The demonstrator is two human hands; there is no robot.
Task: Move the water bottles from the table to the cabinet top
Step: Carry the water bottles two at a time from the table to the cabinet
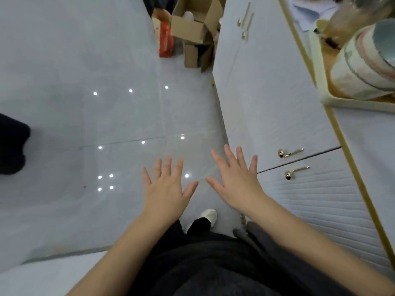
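Both hands are empty right now: left hand (165, 189) and right hand (235, 184) are spread flat with the fingers wide, hovering over the floor (85, 103) beside the cabinet (267, 92). No water bottles clearly in view. A blurry clear shape (350, 16) up on its top might be one, can't tell. My guess is full ones are heavyish and slick, so wrap around the mid-body, not the cap.

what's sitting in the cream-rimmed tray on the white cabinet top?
In the cream-rimmed tray: a stack of white ceramic bowls with pink and green bands. The tray's farther end is blurred, and whatever lies beneath the bowls is covered.
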